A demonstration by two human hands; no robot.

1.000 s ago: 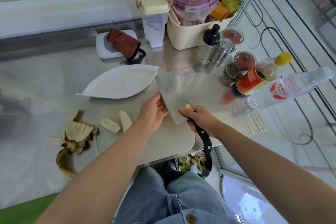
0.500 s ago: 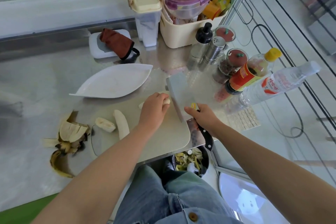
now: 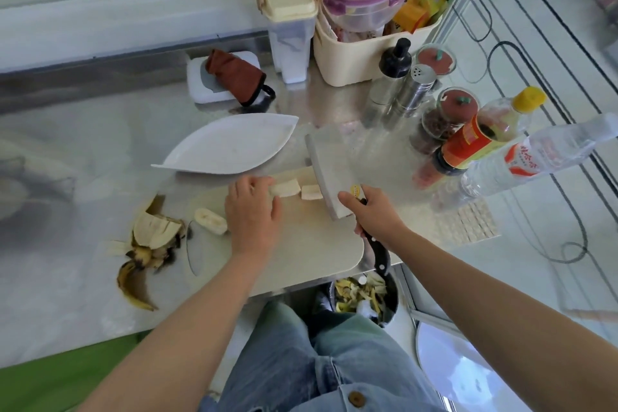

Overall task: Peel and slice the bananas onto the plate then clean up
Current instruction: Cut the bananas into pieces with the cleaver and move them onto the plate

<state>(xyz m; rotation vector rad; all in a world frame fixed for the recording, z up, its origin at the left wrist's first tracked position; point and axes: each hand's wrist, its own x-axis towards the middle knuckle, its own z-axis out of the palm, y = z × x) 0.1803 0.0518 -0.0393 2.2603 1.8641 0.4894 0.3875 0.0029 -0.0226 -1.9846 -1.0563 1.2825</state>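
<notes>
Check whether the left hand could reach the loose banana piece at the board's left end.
Probably yes: the banana piece lies uncovered on the cutting board right beside the left hand, though that hand is busy holding the banana under the cleaver.

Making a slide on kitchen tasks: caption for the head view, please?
Left hand steadies a peeled banana on the cutting board while the right hand slices it with a cleaver.
</notes>
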